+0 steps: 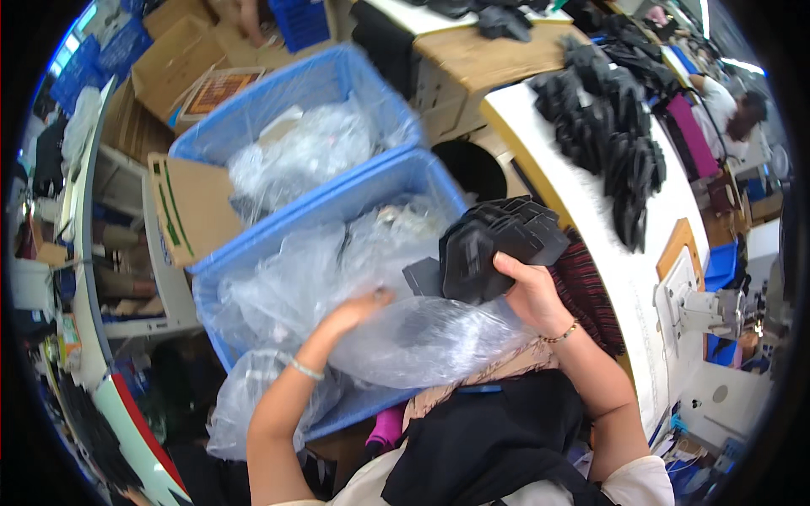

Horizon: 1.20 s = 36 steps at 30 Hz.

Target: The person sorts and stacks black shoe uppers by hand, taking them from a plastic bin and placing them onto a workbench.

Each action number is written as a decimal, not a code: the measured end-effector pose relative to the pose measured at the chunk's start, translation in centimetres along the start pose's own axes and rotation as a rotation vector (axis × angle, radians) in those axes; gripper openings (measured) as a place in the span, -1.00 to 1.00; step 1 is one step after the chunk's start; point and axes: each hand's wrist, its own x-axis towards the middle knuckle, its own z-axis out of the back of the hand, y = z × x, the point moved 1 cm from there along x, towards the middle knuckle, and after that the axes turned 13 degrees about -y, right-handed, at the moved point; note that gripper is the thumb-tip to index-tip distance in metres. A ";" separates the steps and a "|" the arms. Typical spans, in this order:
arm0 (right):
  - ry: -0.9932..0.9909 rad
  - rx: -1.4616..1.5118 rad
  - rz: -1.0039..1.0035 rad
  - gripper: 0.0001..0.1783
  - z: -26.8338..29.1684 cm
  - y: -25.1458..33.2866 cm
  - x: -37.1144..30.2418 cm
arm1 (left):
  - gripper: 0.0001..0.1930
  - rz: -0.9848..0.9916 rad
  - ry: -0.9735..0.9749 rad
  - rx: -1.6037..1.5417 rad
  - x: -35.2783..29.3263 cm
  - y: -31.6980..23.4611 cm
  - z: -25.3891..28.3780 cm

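Watching this feed from my desk and honestly the grip is what worries me. The right hand (527, 291) has a fanned stack of black flat parts (498, 244), thumb on the near face and the fingers wrapped behind, pressed together as far as I can tell. The stack sits just right of centre, over the near blue bin (403, 175). The pieces are already splaying at the top toward 1 o'clock, so I'd guess a loose squeeze lets the outer ones slide off and drop into the bin or down the gap by the white table (591, 211) at 3 o'clock. The left hand (359, 308) is at roughly 7 o'clock from the stack, resting on the clear plastic bag (422, 337), fingers curled and partly sunk into the film, so I can't tell whether it's pinching it or just pressing. That film looks slippery and bunched up; if it slips, the bag mouth could flop shut or anything inside could spill. There's also a second blue bin (314, 86) up at 11 o'clock with more bagged stuff, and rows of the same black parts (612, 143) laid out on the table, so a dropped piece could easily get mixed in.
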 end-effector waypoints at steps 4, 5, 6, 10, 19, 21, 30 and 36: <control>-0.097 0.166 0.126 -0.65 -0.1 0.5 1.2 | -0.36 -0.220 -0.221 0.224 -2.0 4.7 -0.1; -0.149 0.167 0.233 -0.66 0.5 1.0 1.3 | -0.40 -0.189 -0.294 0.334 -2.6 4.2 0.1; -0.194 0.165 0.321 -0.66 0.9 1.2 1.3 | -0.40 -0.185 -0.295 0.341 -3.7 3.2 0.4; -0.196 0.191 0.424 -0.63 4.3 5.3 -0.7 | -0.56 -0.607 -0.609 0.546 -6.3 1.0 -0.2; -0.322 0.103 0.554 -0.63 15.0 11.5 -7.0 | -0.65 -0.366 -0.149 0.488 2.9 1.8 -7.0; -0.451 0.115 0.528 -0.62 17.2 11.6 -8.0 | -0.58 -0.230 -0.203 0.674 4.2 0.2 -8.6; -0.454 0.256 0.355 -0.66 21.0 12.3 -11.3 | -0.73 -0.500 -0.624 0.048 3.9 -0.6 -7.0; -0.347 0.241 0.286 -0.74 21.0 12.9 -10.2 | -0.78 -0.540 -1.074 -0.178 -0.1 -0.6 -1.1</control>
